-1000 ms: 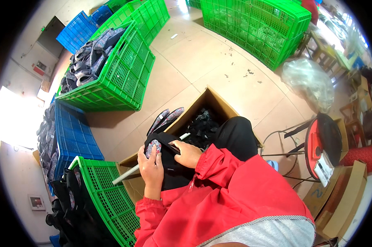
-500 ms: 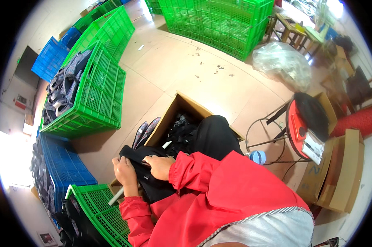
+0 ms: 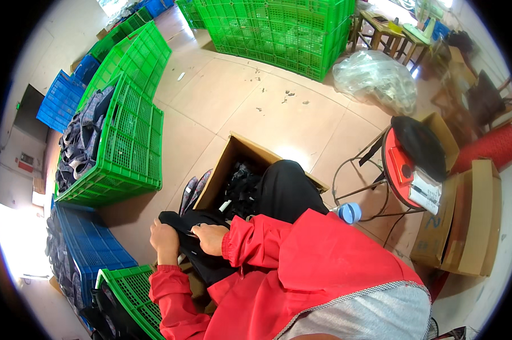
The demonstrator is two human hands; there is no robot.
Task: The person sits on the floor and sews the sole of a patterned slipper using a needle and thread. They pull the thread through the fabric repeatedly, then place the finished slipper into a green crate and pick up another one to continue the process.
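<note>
A soft black fabric piece [image 3: 202,263] lies across my lap, its far end raised between my hands. My left hand [image 3: 164,238] is closed round the left edge of this piece, fingers curled. My right hand [image 3: 212,238] is closed in a pinch over the fabric, thumb pointing left. Something thin and pointed shows at its fingertips, too small to name. Just beyond my hands, an open cardboard box [image 3: 215,170] holds black scraps [image 3: 243,184]. Beside its left wall stand patterned flat pieces with rounded tops [image 3: 195,188].
Green crates [image 3: 132,141] and a blue crate [image 3: 94,235] line the left, several filled with dark fabric items. More green crates [image 3: 273,34] stand at the back. To the right are a clear plastic bag [image 3: 375,79], a red-topped stool [image 3: 395,161], a blue-lidded bottle [image 3: 349,213] and a cardboard carton [image 3: 474,218].
The view has shifted slightly. My left hand has turned more upright and its fingers are curled further round the fabric edge. The raised fabric end has sunk and bent over.
</note>
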